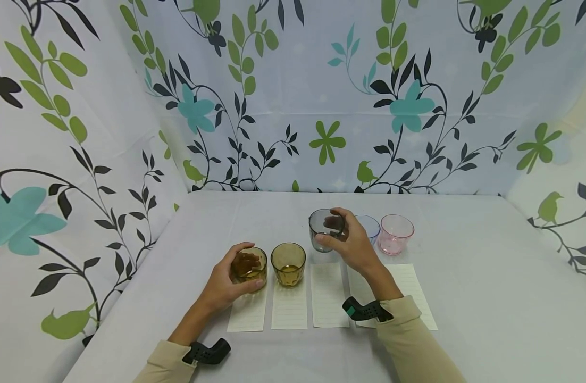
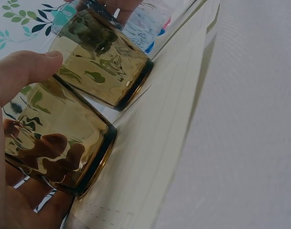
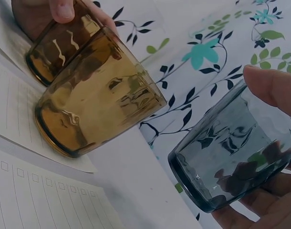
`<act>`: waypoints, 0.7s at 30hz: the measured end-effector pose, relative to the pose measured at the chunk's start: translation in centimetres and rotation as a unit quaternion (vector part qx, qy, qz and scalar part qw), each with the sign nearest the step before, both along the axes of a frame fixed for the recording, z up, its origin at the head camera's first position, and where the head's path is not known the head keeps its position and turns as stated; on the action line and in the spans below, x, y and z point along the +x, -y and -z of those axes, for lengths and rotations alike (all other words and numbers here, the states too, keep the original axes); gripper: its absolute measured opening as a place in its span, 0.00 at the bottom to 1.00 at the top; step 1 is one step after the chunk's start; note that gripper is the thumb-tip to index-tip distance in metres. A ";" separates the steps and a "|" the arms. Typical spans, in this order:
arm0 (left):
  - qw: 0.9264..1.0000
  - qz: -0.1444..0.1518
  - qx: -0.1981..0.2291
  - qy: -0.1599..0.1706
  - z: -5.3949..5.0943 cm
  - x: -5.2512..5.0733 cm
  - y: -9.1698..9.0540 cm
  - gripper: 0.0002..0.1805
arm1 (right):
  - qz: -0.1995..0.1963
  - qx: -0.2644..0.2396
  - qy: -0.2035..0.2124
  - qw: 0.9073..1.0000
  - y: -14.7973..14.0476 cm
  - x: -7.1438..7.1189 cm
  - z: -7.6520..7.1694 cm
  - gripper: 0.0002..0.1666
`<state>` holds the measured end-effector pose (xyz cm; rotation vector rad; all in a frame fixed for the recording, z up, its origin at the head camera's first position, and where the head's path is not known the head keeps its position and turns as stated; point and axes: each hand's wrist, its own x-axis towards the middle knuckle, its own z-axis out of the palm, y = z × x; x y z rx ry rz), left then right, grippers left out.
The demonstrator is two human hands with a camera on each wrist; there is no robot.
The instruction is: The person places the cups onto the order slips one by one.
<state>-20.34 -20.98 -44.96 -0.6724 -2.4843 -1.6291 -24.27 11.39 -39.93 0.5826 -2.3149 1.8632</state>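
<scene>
My left hand (image 1: pixel 228 282) grips an amber glass (image 2: pixel 55 138) at the far left of the row, thumb on its near side and fingers behind. Touching or very near it, a second amber glass (image 1: pixel 288 266) stands upright over a lined paper strip. Farther right, my right hand (image 1: pixel 352 242) holds a grey-blue glass (image 3: pixel 231 148) between thumb and fingers; it seems raised off the table. Beside that hand are a blue-rimmed clear glass (image 1: pixel 371 227), partly hidden by the fingers, and a pink glass (image 1: pixel 395 235) standing upright.
Several lined paper strips lie in a row before the glasses, among them a middle strip (image 1: pixel 328 298) and a right one (image 1: pixel 415 292). The table (image 1: pixel 489 298) has a white cover. Patterned cloth (image 1: pixel 283 106) hangs behind and at both sides.
</scene>
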 end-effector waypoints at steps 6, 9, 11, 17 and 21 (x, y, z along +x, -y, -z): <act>1.000 0.002 0.003 0.000 0.0 -0.1 0.0 0.43 | -0.005 -0.009 0.002 1.000 -0.1 0.1 -0.2 0.42; 1.000 0.002 0.000 0.000 0.1 -0.1 0.1 0.43 | -0.011 -0.012 0.000 1.000 -0.1 0.1 -0.2 0.42; 1.000 0.001 -0.001 -0.001 0.1 -0.1 0.1 0.43 | -0.014 -0.012 -0.002 1.000 -0.2 0.1 -0.2 0.41; 1.000 0.002 0.001 0.001 0.2 -0.2 0.1 0.43 | -0.014 0.006 -0.006 1.000 -0.4 0.1 -0.3 0.40; 1.000 0.001 0.000 0.001 0.3 -0.3 0.1 0.43 | -0.016 0.010 -0.003 1.000 -0.6 0.1 -0.4 0.38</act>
